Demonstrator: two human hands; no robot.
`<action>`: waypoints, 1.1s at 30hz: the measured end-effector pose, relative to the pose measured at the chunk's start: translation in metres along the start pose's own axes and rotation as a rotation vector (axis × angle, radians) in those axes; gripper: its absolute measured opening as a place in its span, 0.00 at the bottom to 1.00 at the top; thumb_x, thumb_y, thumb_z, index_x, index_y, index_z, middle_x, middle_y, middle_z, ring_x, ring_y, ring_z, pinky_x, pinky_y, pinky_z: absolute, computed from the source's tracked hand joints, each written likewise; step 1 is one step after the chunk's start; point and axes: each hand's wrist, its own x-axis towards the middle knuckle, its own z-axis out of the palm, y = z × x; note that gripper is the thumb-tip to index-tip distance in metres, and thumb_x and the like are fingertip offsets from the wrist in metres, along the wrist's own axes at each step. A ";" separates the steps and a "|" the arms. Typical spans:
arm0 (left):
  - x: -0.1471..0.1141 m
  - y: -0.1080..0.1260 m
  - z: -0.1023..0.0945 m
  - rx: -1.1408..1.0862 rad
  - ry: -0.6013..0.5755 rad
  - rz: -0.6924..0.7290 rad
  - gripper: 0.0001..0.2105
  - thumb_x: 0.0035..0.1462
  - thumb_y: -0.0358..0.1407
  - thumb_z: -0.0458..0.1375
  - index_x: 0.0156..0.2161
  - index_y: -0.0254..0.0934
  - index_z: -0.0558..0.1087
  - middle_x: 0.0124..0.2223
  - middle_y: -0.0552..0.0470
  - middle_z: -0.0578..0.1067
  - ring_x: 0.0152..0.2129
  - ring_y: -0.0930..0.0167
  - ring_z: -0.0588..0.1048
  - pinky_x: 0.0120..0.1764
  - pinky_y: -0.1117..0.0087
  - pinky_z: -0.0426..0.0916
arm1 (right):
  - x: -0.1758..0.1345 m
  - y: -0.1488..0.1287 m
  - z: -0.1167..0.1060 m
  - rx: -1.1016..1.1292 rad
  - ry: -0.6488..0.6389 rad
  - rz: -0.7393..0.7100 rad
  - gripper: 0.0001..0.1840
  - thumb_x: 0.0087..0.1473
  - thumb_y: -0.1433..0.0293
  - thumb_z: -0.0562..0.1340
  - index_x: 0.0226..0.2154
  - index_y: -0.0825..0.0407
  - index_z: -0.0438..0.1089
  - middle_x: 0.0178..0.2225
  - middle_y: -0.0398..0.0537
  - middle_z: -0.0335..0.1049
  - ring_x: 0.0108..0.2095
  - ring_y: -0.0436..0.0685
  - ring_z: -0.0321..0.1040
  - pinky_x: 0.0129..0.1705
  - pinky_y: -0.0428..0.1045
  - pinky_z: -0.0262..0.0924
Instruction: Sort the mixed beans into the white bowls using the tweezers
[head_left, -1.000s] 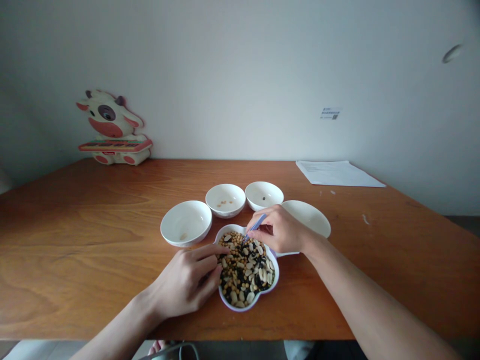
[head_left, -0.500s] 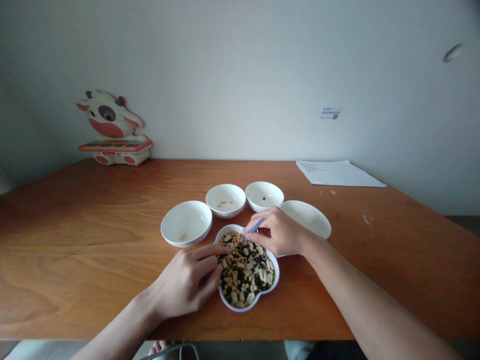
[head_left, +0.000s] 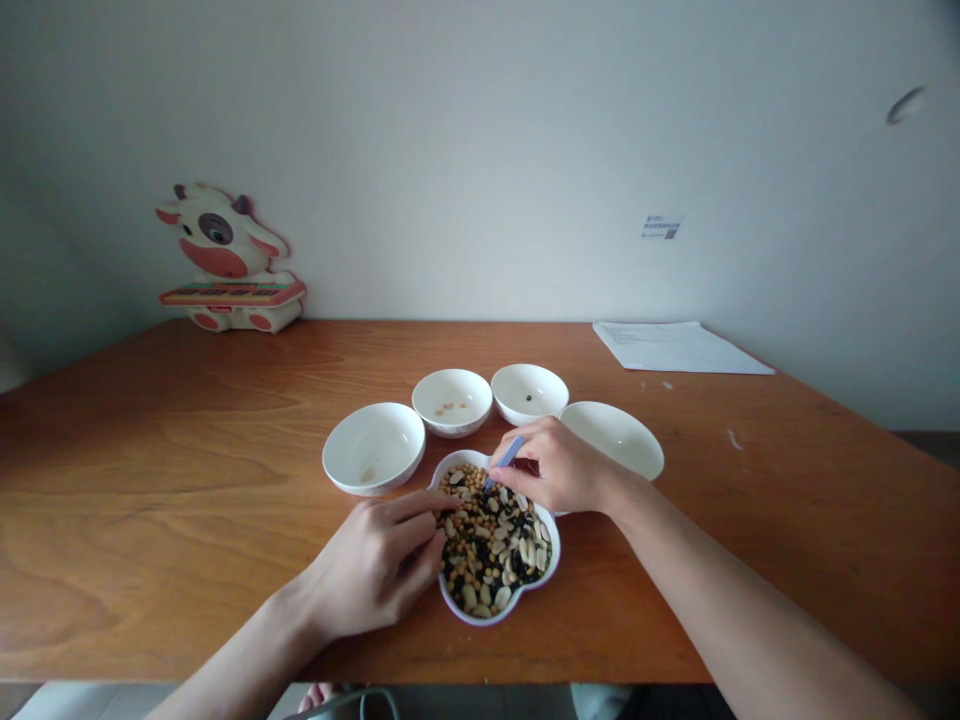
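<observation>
A lilac pair of tweezers (head_left: pixel 510 453) is pinched in my right hand (head_left: pixel 551 463), its tip down among peanuts, yellow beans and dark seeds. That mix fills a white, lobed bowl (head_left: pixel 480 620) near the table's front. At its left rim is my left hand (head_left: pixel 382 560), fingers over the edge and thumb against the side, holding it. Behind stand white bowls: the left one (head_left: pixel 345 435) has a pale piece inside, the second (head_left: pixel 452 385) several light pieces, the third (head_left: pixel 529 380) a small dark bean. My right hand partly covers the right-hand bowl (head_left: pixel 619 435).
The wooden table (head_left: pixel 187 480) meets a pale wall at the back. A cow-shaped toy keyboard (head_left: pixel 232 265) stands at the back left. Sheets of paper (head_left: pixel 675 348) lie at the back right.
Very little differs. The tweezers are tilted slightly differently in my right hand, with the tip still in the mix; my left hand stays at the rim.
</observation>
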 end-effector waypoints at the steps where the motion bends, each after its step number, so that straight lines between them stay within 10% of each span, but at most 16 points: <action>1: 0.000 0.000 0.000 0.001 0.000 0.001 0.12 0.65 0.26 0.50 0.47 0.31 0.75 0.52 0.37 0.77 0.44 0.62 0.79 0.42 0.61 0.79 | 0.000 0.000 0.000 0.000 0.003 0.001 0.11 0.57 0.72 0.62 0.27 0.55 0.78 0.31 0.50 0.80 0.30 0.54 0.75 0.36 0.49 0.69; 7: 0.001 0.001 -0.001 -0.002 0.001 -0.004 0.11 0.65 0.26 0.50 0.43 0.32 0.75 0.51 0.38 0.77 0.43 0.62 0.80 0.41 0.62 0.78 | 0.001 -0.003 -0.002 -0.004 0.055 -0.044 0.12 0.58 0.71 0.60 0.27 0.55 0.77 0.28 0.49 0.79 0.27 0.52 0.73 0.33 0.48 0.66; 17: 0.002 0.002 -0.002 -0.011 -0.019 -0.009 0.11 0.65 0.26 0.49 0.36 0.32 0.74 0.51 0.38 0.77 0.44 0.62 0.80 0.40 0.63 0.78 | -0.005 0.025 -0.027 -0.390 0.611 0.289 0.18 0.59 0.64 0.59 0.24 0.56 0.75 0.22 0.51 0.75 0.22 0.53 0.68 0.26 0.48 0.55; 33: -0.002 -0.001 0.000 0.000 -0.013 -0.010 0.10 0.66 0.27 0.50 0.39 0.32 0.75 0.51 0.37 0.77 0.44 0.61 0.79 0.40 0.62 0.79 | -0.002 0.031 -0.024 -0.616 0.346 0.540 0.19 0.57 0.66 0.62 0.17 0.53 0.72 0.17 0.50 0.72 0.18 0.52 0.62 0.23 0.49 0.45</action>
